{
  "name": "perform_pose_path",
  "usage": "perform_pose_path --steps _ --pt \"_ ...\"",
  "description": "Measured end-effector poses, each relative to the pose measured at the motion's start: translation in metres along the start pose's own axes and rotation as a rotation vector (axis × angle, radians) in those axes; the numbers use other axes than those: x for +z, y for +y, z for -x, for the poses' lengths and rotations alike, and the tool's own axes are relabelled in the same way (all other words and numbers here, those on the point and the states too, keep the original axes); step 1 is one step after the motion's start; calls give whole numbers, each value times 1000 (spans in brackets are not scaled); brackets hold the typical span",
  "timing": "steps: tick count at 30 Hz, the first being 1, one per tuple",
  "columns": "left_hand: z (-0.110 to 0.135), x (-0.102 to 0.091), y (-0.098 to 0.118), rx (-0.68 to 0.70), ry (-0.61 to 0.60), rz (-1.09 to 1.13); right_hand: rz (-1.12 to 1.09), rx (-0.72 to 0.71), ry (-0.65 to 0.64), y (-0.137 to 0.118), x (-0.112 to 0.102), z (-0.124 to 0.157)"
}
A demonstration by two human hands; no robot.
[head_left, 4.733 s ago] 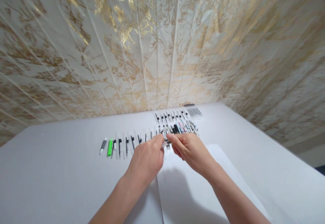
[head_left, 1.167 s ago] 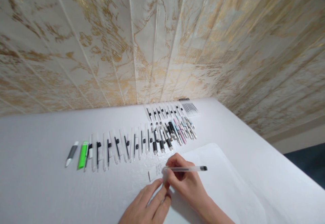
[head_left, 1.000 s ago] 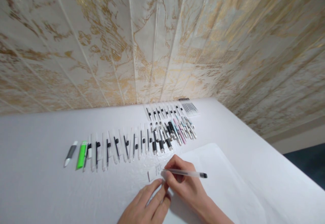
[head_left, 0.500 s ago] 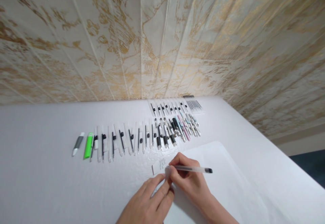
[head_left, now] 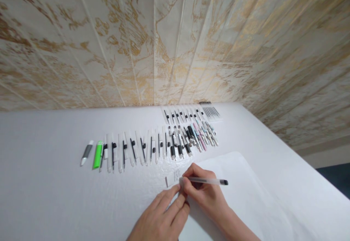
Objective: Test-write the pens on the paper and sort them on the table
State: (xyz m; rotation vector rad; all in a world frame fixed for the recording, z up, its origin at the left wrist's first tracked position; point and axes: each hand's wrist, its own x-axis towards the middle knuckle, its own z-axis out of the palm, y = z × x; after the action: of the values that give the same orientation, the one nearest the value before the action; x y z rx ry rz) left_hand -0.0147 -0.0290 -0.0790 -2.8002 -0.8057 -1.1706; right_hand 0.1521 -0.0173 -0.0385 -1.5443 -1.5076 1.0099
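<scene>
My right hand (head_left: 203,193) grips a clear pen with a black cap end (head_left: 207,181), its tip on a small white paper slip (head_left: 172,178) that bears some scribbles. My left hand (head_left: 161,219) lies flat beside it, fingers stretched out and pressing the table just below the slip. A large white sheet (head_left: 246,197) lies under my right wrist.
A long row of pens (head_left: 153,146) lies across the white table (head_left: 41,190), with a green marker (head_left: 97,154) and a grey one (head_left: 86,153) at its left end. A second row of pens (head_left: 186,114) and thin refills (head_left: 212,111) lies near the gold-veined wall (head_left: 175,40).
My hands left the pen row and came nearer to me; the right hand now holds a pen on the paper slip. In the last second only the pen's angle and the view shift slightly.
</scene>
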Motion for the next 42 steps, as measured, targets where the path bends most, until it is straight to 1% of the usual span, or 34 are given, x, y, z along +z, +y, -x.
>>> perform_pose_path --steps 7,12,19,22,28,30,31,36,42 --pt "-2 -3 -1 9 12 5 5 8 -1 0 0 2" --pt "-1 -2 0 9 -4 4 -1 7 9 -2 -1 2" --pt "-7 -8 0 8 3 -9 -20 11 -3 -1 -1 1" --pt "-5 -6 1 8 -8 -10 -22 15 -12 0 -1 2" --pt "1 -1 2 3 -15 -5 -26 7 14 -2 -1 1" --pt "-3 -5 1 7 -3 -21 -25 12 21 -4 -1 1" --pt "-6 -9 0 17 -18 -30 -25 18 21 -4 -1 1" --pt "-19 -29 -4 90 -159 -56 -42 22 8 -4 -1 0" --pt "-20 -32 -6 95 -160 -52 -24 24 18 -3 -1 1"
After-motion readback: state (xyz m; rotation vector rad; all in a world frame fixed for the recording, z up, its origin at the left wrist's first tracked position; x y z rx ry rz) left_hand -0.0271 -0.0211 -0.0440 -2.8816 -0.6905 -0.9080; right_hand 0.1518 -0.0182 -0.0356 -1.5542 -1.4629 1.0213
